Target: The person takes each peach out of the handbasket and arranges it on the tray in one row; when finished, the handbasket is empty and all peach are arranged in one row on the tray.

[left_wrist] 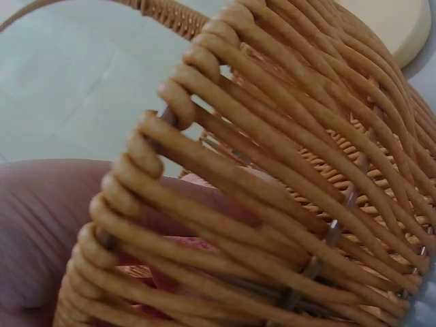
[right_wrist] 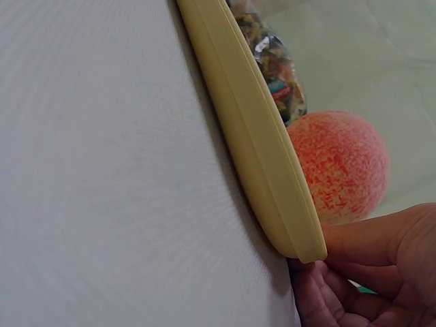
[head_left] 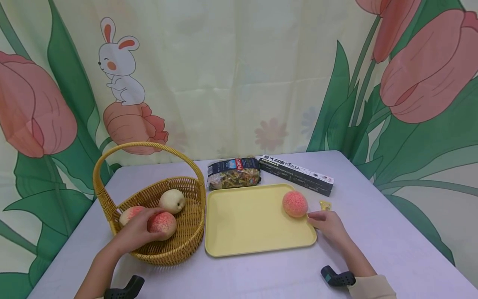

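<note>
1. Basket handle arches over the opening; access into it from the near side, under or in front of the arch.
2. Basket interior crowded: three fruits plus left hand on the front peach; little free room inside.
3. Tray mostly bare; only one peach near its right edge. Open drop zone centre and left.
4. Right hand sits at tray's right rim, just beside that peach.
5. Pasta bag and dark box block the far side behind the tray.
6. Small yellow item on counter, right of tray.
7. Counter front and far right open.
</note>
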Motion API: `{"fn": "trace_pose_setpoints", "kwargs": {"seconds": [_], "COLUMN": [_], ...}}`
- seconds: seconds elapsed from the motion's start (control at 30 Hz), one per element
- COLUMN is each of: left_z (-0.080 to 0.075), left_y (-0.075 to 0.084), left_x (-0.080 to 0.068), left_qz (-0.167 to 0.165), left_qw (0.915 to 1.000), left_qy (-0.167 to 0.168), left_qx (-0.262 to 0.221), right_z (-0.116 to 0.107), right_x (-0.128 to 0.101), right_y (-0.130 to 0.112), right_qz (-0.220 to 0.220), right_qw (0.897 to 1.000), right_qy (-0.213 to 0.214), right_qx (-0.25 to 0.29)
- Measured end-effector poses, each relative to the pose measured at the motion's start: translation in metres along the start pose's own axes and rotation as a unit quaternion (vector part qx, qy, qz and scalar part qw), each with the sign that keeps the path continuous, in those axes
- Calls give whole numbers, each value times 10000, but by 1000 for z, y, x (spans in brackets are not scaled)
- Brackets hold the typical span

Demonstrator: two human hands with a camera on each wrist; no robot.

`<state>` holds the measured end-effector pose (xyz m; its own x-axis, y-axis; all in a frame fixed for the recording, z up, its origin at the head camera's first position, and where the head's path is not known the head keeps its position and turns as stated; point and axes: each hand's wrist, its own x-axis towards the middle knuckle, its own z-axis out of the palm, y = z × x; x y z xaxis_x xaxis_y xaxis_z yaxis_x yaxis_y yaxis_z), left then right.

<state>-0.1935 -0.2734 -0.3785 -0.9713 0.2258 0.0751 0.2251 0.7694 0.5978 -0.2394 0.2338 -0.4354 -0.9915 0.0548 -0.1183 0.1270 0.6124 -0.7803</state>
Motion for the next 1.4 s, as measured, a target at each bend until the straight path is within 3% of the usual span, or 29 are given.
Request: {"fn": "trace_pose_setpoints", "kwargs": {"seconds": [0.4, 0.87, 1.0, 1.2, 1.4], "left_z": [3, 10, 14, 21, 18], "left_y": [-1, 0, 5, 15, 27], "left_x": [5, 8, 6, 4, 2], "left_qz": [104, 178, 140, 408, 474], "left_qw": [9997, 9995, 9991, 9974, 9958], "left_qy": [-14, 223, 352, 591, 718], "left_qx": [242, -101, -172, -98, -313], "right_z": [-2, -3, -3, -2, 0], "right_x": [2, 4, 3, -1, -2], "right_y": [-1, 1, 1, 0, -1], "right_qz": [-38, -21, 7, 66, 14], "right_qw": [10000, 10000, 10000, 10000, 10000], "right_qy": [24, 6, -29, -33, 4], "right_qx": [-29, -57, -73, -28, -27]}}
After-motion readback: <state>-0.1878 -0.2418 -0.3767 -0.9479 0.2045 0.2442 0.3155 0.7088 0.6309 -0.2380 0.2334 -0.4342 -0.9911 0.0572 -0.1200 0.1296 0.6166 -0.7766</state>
